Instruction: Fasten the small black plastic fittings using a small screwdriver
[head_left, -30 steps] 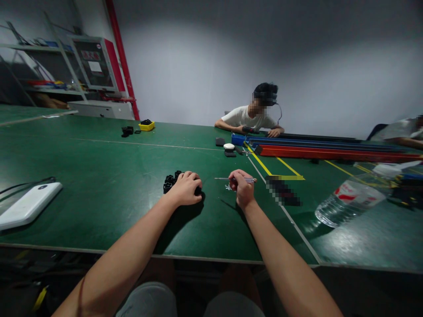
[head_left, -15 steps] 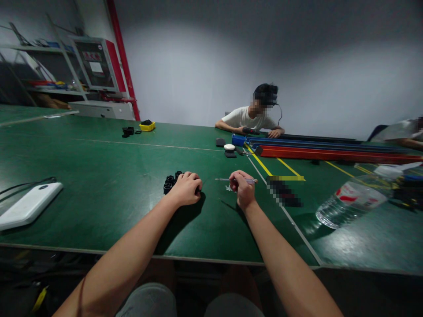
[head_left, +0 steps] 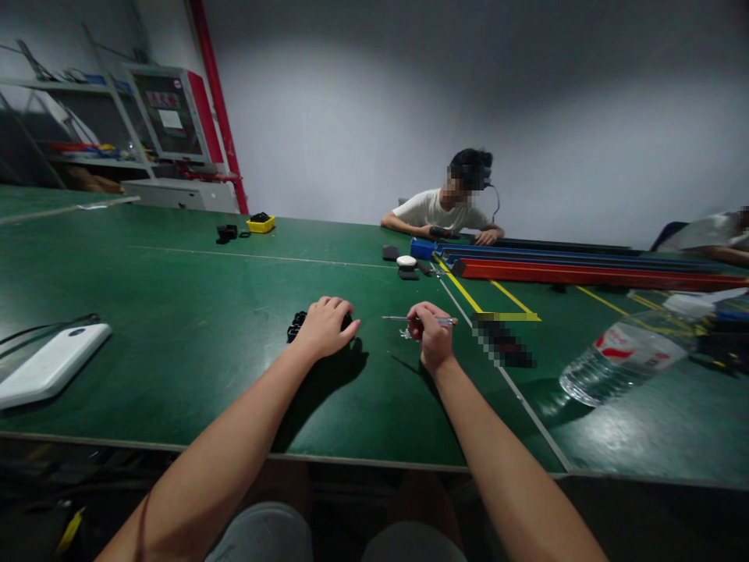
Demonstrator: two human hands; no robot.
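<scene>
I see the left hand (head_left: 328, 324), its fingers apart, over black parts (head_left: 296, 323) which show at its nine o'clock, and the right hand (head_left: 433, 336), fingers clamped on a screwdriver (head_left: 447, 321) pointing nine o'clock.

Worktop (head_left: 175, 351): smooth, glossy. Screwdriver (head_left: 398, 318): metal-looking shaft, clear plastic handle. Black parts (head_left: 296, 325): plastic-looking. Bottle (head_left: 620, 351): clear, ribbed plastic.
</scene>
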